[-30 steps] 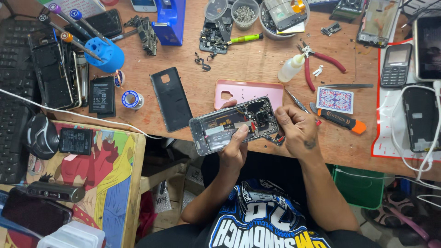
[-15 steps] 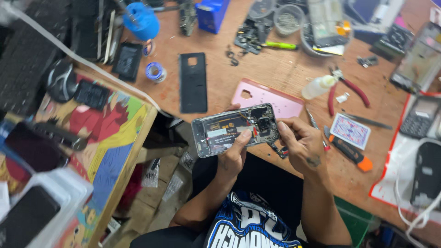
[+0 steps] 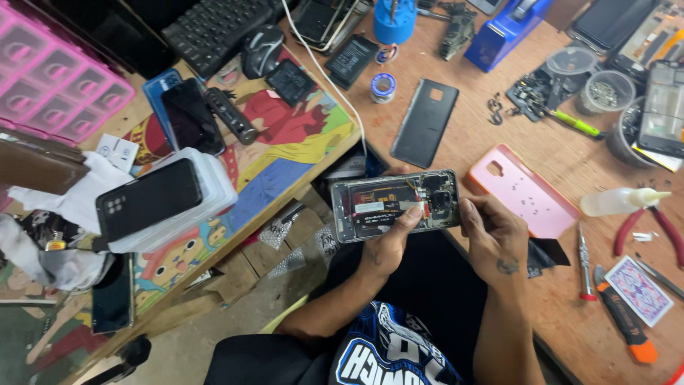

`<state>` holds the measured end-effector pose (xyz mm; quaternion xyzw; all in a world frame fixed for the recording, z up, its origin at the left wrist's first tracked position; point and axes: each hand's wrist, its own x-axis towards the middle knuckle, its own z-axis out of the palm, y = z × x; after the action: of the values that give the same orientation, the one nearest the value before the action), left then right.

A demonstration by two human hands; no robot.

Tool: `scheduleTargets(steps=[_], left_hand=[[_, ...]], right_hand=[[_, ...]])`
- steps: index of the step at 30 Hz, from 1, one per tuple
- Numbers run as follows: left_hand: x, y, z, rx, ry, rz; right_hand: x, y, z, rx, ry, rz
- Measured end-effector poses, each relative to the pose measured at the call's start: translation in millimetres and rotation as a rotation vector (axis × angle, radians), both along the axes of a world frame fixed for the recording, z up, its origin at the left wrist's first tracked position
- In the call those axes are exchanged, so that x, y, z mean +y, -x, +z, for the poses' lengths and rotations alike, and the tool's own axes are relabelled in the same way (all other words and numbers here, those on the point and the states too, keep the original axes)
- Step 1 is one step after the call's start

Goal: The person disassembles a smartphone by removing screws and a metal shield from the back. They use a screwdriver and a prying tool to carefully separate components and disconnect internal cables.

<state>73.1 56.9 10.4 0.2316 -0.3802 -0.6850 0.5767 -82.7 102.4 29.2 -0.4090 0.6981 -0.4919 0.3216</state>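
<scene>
I hold an opened smartphone [image 3: 388, 207], back cover off and its boards and black battery showing, over my lap at the bench's edge. My left hand [image 3: 388, 246] grips it from below, thumb pressed on the middle of the phone's inside. My right hand [image 3: 491, 232] pinches the phone's right end by the camera part. Just beyond the phone lie a pink phone case [image 3: 524, 192] and a dark back cover [image 3: 425, 121] on the wooden bench [image 3: 499, 128].
Right of my hand lie a small screwdriver [image 3: 583, 264], an orange-ended knife [image 3: 623, 321], red pliers [image 3: 652, 228], a white squeeze bottle [image 3: 620, 202] and a playing card [image 3: 639, 290]. A cartoon-painted side table [image 3: 285, 142] at left carries phones, a keyboard [image 3: 214, 28], a mouse and pink trays.
The view has swung left and down, bringing the painted side table and pink trays into sight. Both hands keep hold of the opened phone; my left thumb now presses its middle.
</scene>
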Motion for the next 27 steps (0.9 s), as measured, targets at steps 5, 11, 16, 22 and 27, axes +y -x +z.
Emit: scheduleTargets(steps=[5, 11, 16, 22, 27], left_hand=[[-23.0, -46.8, 1.7, 0.105, -0.020, 0.226], [-54.4, -116.9, 14.0, 0.108, 0.154, 0.698], [-74.8, -159.3, 18.5, -0.017, 0.229, 0.947], [-80.7, -171.2, 14.8, -0.330, 0.275, 1.099], [-80.9, -168.8, 12.5, -0.224, 0.252, 1.051]], right_hand=[[-47.3, -42.8, 20.0, 0.049, 0.049, 0.250], [-133.2, -123.7, 31.2, -0.112, 0.140, 0.658], [-206.0, -188.7, 16.6, -0.016, 0.255, 0.677], [-255.3, -238.1, -14.2, 0.515, 0.414, 0.630], [-266.4, -257.0, -14.3, 0.556, 0.235, 0.658]])
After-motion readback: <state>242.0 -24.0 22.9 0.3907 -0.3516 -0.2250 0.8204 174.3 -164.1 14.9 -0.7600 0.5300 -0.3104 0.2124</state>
